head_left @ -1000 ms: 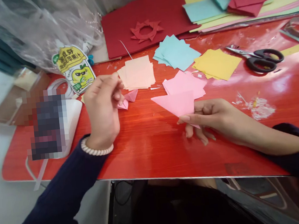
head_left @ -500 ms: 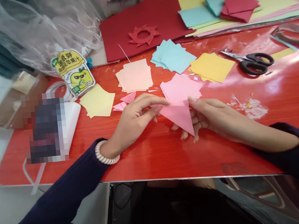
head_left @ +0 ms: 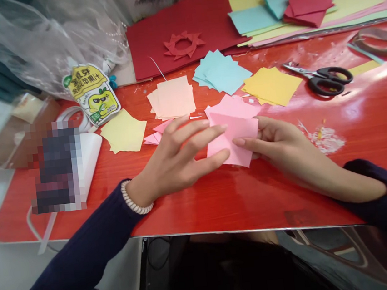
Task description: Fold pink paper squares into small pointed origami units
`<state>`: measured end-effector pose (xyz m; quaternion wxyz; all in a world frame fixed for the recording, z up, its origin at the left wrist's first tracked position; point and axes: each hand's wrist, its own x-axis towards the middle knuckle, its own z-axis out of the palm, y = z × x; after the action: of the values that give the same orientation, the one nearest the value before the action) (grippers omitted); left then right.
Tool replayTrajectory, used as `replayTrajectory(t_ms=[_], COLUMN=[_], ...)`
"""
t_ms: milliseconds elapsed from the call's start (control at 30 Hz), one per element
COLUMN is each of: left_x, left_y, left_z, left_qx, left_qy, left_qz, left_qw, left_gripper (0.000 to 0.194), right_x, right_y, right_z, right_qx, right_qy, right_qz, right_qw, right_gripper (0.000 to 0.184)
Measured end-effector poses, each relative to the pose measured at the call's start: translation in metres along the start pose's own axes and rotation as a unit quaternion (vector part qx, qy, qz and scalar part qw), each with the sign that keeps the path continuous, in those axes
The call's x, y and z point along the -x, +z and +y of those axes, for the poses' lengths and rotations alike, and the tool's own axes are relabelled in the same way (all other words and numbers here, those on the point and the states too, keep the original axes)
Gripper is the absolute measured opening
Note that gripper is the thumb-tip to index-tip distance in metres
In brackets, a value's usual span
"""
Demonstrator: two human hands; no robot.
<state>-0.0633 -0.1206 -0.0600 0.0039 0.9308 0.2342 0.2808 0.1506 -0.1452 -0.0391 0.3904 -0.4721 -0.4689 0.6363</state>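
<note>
A pink paper sheet (head_left: 236, 134) lies near the middle of the red table (head_left: 219, 197), just in front of a stack of pink squares (head_left: 234, 105). My right hand (head_left: 275, 144) grips the sheet's right side, with the forefinger on top and the other fingers beneath. The fingers of my left hand (head_left: 181, 157) are stretched out and spread, and their tips rest on the sheet's left edge. Two small folded pink pieces (head_left: 156, 134) lie just behind my left hand.
Stacks of paper squares sit behind: pale yellow (head_left: 124, 132), peach (head_left: 173, 97), light blue (head_left: 222, 70), yellow (head_left: 272, 86). Black-handled scissors (head_left: 324, 79) lie at the right. A red folded ring (head_left: 182, 45) rests on dark red paper. A juice pouch (head_left: 92, 93) and plastic bag stand at the left.
My left hand came down from the left onto the pink sheet. The sheet went from a triangle held in my right hand to a squarish shape under both hands.
</note>
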Motion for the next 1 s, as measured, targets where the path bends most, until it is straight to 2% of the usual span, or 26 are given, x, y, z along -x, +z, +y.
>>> replayTrajectory(t_ms=[100,200,300,433,533,667,800,867,1000], left_x=[-0.003,-0.005,-0.005,-0.003,-0.006,-0.007,-0.005,-0.006,-0.01], left_y=[-0.003,-0.007,-0.011,-0.009,-0.006,-0.004,0.0,0.003,0.005], left_z=[0.007,0.013,0.015,0.013,0.014,0.016,0.014,0.014,0.015], left_qx=[0.024,0.015,-0.072,-0.238,-0.256,-0.216,-0.09,-0.015,0.08], left_qy=[0.013,0.029,0.064,0.134,0.153,0.132,0.086,0.044,-0.098], left_qz=[-0.026,-0.029,0.009,0.06,0.058,0.068,0.054,0.046,0.062], left_qw=[0.999,0.999,0.995,0.96,0.953,0.965,0.991,0.998,0.99], left_gripper=[0.037,0.033,0.023,0.013,0.012,0.011,0.01,0.008,0.004], right_x=[0.003,0.006,0.005,0.0,-0.001,0.0,-0.004,-0.006,-0.006], right_y=[0.005,0.007,0.004,0.0,0.001,0.004,-0.001,-0.004,-0.003], right_z=[0.003,0.006,0.006,0.003,0.001,0.004,0.011,0.013,0.008], right_qx=[-0.059,-0.101,-0.133,-0.168,-0.174,-0.16,-0.105,-0.043,0.099], right_qy=[0.007,0.019,0.02,0.021,0.03,0.031,0.001,-0.029,-0.05], right_qz=[0.012,-0.002,-0.033,-0.037,-0.029,-0.039,-0.051,-0.04,-0.033], right_qw=[0.998,0.995,0.99,0.985,0.984,0.986,0.993,0.998,0.993], right_gripper=[0.016,0.008,0.003,0.009,0.01,0.009,0.01,0.006,0.018])
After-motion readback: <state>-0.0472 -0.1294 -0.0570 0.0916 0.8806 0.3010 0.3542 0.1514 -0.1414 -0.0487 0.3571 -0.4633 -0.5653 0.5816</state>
